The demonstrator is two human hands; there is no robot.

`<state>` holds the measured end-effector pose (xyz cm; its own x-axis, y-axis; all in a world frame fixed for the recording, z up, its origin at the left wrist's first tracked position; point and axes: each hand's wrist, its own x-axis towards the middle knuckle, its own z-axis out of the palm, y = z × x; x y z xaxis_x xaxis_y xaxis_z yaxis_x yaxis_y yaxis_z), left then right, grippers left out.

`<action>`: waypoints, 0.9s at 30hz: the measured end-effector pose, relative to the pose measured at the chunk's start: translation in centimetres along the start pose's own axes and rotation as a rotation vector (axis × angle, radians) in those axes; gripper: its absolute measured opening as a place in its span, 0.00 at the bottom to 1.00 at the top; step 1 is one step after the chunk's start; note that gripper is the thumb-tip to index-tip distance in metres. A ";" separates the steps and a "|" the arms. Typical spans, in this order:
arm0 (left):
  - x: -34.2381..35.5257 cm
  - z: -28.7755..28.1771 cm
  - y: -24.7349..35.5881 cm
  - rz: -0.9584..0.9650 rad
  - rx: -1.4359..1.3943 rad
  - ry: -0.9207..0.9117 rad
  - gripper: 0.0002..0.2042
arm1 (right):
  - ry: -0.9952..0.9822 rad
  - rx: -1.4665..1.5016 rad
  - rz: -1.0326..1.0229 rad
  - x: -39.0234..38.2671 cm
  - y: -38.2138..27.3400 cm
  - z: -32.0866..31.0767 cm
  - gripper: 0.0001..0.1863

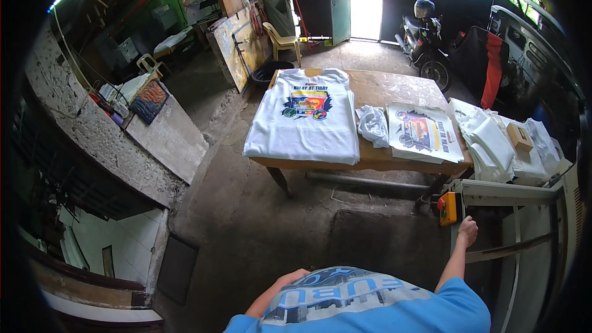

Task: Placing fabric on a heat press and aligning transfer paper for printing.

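Note:
My right hand (pixel 468 230) is closed at the corner of a light grey metal machine frame (pixel 493 190). Just above it, a yellow control box (pixel 448 208) with a red push button is fixed to the frame. What the fingers close on, if anything, is hidden. My left hand (pixel 297 275) rests against my body at the waist, its fingers mostly covered by my blue shirt. Ahead, a brown table (pixel 388 86) carries a stack of white printed T-shirts (pixel 302 129), a crumpled white cloth (pixel 373 126) and a pile of printed sheets (pixel 424 132).
White folded fabric (pixel 484 142) and a small cardboard box (pixel 520 137) lie right of the table. Beyond stand a motorcycle (pixel 425 46), a beige plastic chair (pixel 282 42) and a black tub (pixel 271 73). A low concrete wall (pixel 166 142) runs along the left; another person (pixel 194 6) is far back.

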<state>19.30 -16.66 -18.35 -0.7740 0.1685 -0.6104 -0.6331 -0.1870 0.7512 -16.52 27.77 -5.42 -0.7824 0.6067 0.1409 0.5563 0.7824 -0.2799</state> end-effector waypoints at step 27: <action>4.9 -11.4 -0.4 -0.137 0.601 0.488 0.13 | -0.030 0.008 0.005 -0.6 -0.1 -0.7 0.27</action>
<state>15.64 -26.78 -24.51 -0.6958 -0.3178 -0.6441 -0.7156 0.3839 0.5836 -15.95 27.43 -4.85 -0.7879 0.6057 0.1110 0.5576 0.7783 -0.2885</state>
